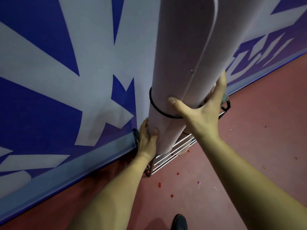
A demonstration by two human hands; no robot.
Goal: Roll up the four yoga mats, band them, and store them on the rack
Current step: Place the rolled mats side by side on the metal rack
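A big rolled yoga mat (182,55) stands up tall over the rack (166,165). The mat is pale pink, soft and smooth, like a fat tube. Its loose edge runs down the front in a long line. A thin black band (155,107) goes round it, above the rack. The bottom end of the mat is right down at the top of the rack. I cannot tell if it sits on it.

The left hand (147,140) holds the bottom end of the mat, just above the rack, with fingers bent round it and the thumb on the front. The right hand (201,112) is higher, at the band. It is spread wide and grips the mat, thumb in front and fingers round the far side.

The rack has shiny metal bars and black ends with holes. At its far end, the grey end of another roll (224,97) peeks out.

Behind the rack is a blue wall (66,80) with big white shapes. Under the rack is a red floor (249,146) with small spots. A dark shoe (180,221) is on the floor, well in front of the rack.
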